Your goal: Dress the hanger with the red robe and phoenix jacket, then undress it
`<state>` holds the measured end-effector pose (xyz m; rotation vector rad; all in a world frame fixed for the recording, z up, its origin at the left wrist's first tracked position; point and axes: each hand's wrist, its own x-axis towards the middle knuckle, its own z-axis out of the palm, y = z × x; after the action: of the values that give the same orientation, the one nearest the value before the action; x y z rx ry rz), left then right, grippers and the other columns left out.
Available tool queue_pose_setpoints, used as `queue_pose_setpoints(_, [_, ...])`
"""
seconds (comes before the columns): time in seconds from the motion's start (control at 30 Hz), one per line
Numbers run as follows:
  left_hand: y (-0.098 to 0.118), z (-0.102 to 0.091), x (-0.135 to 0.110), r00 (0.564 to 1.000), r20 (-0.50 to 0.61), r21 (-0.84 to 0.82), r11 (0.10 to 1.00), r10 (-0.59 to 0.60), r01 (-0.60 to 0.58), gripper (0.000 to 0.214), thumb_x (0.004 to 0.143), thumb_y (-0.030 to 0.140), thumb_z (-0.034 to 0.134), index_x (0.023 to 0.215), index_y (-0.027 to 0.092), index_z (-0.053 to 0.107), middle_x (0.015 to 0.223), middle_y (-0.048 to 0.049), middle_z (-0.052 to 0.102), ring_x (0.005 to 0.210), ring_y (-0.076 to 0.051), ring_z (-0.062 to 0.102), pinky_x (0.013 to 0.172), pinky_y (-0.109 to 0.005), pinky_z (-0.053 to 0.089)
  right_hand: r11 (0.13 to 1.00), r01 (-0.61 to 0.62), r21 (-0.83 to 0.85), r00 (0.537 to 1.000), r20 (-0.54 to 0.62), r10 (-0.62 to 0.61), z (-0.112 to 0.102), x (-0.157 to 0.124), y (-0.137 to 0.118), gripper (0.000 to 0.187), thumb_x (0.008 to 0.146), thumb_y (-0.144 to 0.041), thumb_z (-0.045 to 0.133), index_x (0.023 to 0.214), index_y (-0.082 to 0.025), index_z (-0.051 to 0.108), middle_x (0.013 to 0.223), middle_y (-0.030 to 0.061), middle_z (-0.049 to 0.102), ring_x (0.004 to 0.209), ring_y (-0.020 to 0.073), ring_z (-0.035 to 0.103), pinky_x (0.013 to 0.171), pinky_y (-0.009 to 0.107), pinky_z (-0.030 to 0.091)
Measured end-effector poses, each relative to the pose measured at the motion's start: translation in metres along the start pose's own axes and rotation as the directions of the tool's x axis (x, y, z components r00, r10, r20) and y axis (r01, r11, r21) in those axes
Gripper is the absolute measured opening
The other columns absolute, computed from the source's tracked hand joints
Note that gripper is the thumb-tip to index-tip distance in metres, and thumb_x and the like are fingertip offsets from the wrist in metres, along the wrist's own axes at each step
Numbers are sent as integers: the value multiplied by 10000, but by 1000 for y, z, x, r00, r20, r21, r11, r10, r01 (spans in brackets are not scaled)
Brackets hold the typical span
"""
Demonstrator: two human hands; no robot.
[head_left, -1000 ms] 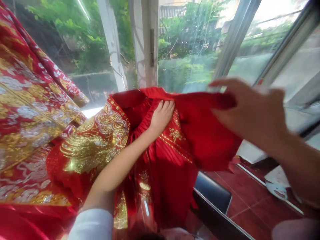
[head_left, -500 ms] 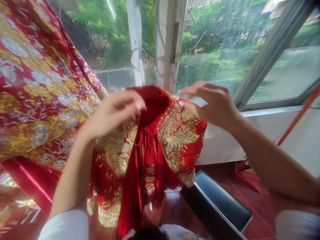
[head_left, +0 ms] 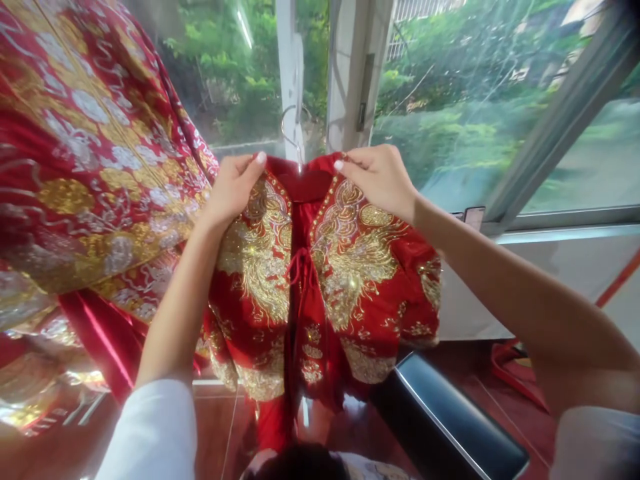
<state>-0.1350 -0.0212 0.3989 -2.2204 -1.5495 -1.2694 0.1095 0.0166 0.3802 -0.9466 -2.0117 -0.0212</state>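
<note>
The red fabric jacket with gold embroidery point(head_left: 357, 267) is seriously sparkly: feathery metallic plumes down both front panels, silvery scallops near the neck, little gold studs lining the opening. It's on a hanger with a thin, shiny metal hook point(head_left: 299, 152), collar sitting around the hook's base. The left hand point(head_left: 233, 187) and right hand point(head_left: 384, 177) are each pinched tight on that collar, one either side of the hook, thumbs in front; the other fingers are mostly tucked out of sight. Thin red cord ties point(head_left: 301, 255) dangle in the front gap. The hanger's arms are covered, and we can't tell what the hook hangs from, if anything.

Past the hanger's left end we've got a big red garment with gold and silver flowers point(head_left: 120, 187), cut off by the frame. Below its right end is a smooth black boxy thing with a silver edge point(head_left: 460, 407), also cropped, over reddish floor tiles point(head_left: 217, 420).
</note>
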Motion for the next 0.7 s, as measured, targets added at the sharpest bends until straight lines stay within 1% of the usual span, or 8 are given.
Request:
queue_pose_setpoints(0.13, [-5, -2, -6, 1000, -9, -72, 997, -1, 0, 499, 924, 574, 310, 795, 212, 629, 706, -46, 591, 683, -170, 543, 621, -303, 452, 998, -15, -53, 1000, -14, 14, 0, -8, -12, 405, 952, -472, 407, 1035, -229, 720, 829, 61, 684, 849, 237, 632, 864, 411, 498])
queue_pose_setpoints(0.2, [-17, -9, -11, 994, 109, -70, 997, 18, -10, 485, 909, 575, 341, 876, 221, 671, 763, -54, 630, 760, -187, 572, 688, -313, 483, 999, 43, -16, 995, 92, -41, -6, -15, -1, 422, 924, -501, 445, 1167, -256, 688, 963, 61, 719, 898, 244, 649, 887, 423, 502])
queue_pose_setpoints(0.3, [-41, -23, -20, 947, 322, -30, 1000, 15, -6, 457, 870, 568, 428, 1052, 236, 684, 898, -68, 679, 920, -213, 593, 806, -332, 497, 978, 104, 178, 951, 271, -150, -26, -22, 33, 533, 873, -546, 503, 1306, -254, 613, 1252, 48, 659, 1073, 243, 631, 940, 403, 507])
queue_pose_setpoints(0.4, [-52, -26, -31, 907, 418, -4, 999, -45, 51, 441, 867, 555, 429, 1021, 231, 686, 879, -54, 691, 879, -209, 602, 780, -313, 499, 953, 14, 304, 877, 455, -158, -43, -24, 64, 547, 866, -563, 511, 1303, -252, 612, 1292, 39, 639, 1097, 231, 633, 897, 374, 538])
queue_pose_setpoints(0.47, [-46, -19, -41, 934, 344, 74, 994, -100, 79, 441, 887, 546, 394, 947, 213, 677, 814, -51, 680, 792, -205, 599, 723, -307, 491, 959, -50, 280, 828, 548, -117, -44, -27, 70, 501, 892, -559, 473, 1270, -269, 631, 1173, 41, 698, 998, 228, 669, 816, 365, 559])
queue_pose_setpoints(0.53, [-32, -7, -51, 976, 126, 259, 956, -178, 141, 427, 900, 530, 394, 946, 199, 661, 785, -69, 669, 768, -228, 606, 711, -333, 480, 983, -47, 175, 861, 506, -49, -36, -33, 63, 457, 916, -536, 439, 1224, -274, 651, 1055, 50, 730, 925, 237, 679, 772, 371, 552])
queue_pose_setpoints(0.63, [-10, 13, -65, 965, -170, 463, 848, -199, 257, 444, 932, 505, 362, 1107, 199, 632, 902, -115, 682, 883, -289, 627, 797, -412, 471, 988, -78, -130, 977, 189, 102, -14, -48, 46, 419, 920, -485, 437, 1202, -257, 648, 965, 89, 732, 843, 273, 673, 714, 401, 516])
queue_pose_setpoints(0.7, [0, 28, -78, 958, -254, 499, 831, -133, 248, 487, 963, 478, 298, 1269, 199, 556, 1133, -132, 658, 1070, -304, 593, 946, -460, 428, 957, -126, -261, 992, -10, 127, 0, -57, 38, 415, 926, -462, 421, 1216, -248, 627, 1001, 111, 723, 826, 289, 667, 683, 402, 492])
